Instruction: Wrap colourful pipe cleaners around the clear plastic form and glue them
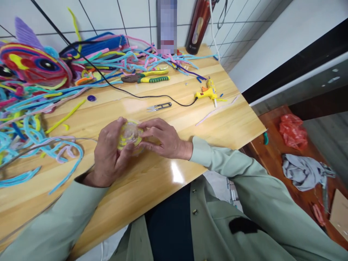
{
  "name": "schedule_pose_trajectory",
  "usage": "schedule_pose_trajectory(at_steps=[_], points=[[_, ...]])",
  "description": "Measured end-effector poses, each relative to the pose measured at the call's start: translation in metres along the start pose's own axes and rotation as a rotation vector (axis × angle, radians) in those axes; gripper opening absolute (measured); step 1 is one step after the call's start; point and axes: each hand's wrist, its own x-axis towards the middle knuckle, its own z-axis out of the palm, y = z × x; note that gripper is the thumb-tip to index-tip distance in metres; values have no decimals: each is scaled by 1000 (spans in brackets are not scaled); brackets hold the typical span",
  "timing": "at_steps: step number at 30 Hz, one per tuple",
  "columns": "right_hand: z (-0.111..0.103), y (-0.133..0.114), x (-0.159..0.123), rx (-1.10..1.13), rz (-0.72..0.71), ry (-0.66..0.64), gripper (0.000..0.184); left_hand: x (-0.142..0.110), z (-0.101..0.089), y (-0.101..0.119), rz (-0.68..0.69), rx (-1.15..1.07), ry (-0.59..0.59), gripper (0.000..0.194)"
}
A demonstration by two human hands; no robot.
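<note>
Near the front of the wooden table (187,123), both hands are on a round, see-through thing with yellow in it (130,133). Its exact kind is unclear. My left hand (110,150) wraps round its left side, with the thumb along the near edge. At its right edge, the fingers of my right hand (161,139) are bent and pressed against it. Just beyond the hands lie small thread snips (160,106). A yellow glue gun (208,93) rests farther right, its black cord running left across the table.
Pliers with yellow-green handles (145,77) lie behind the snips. Loose pipe cleaners (130,59) cover the back and left, beside a colourful fuzzy fish-like figure (35,65). A dark red bottle (197,27) stands by the wall. A red plastic bag (293,131) is on the right.
</note>
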Motion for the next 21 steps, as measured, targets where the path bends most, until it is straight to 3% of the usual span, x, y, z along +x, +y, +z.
schedule_pose_trajectory(at_steps=[7,13,16,21], points=[[-3,-8,1,50,145,-39,20,0,0,1,-31,-10,-28,78],[-20,-6,1,268,94,2,28,3,4,5,-91,-55,-13,69],[-24,-5,-5,161,66,-12,32,4,6,6,-89,-58,-9,65],[-17,-2,-16,-105,-154,23,37,5,10,6,-64,-80,37,62]])
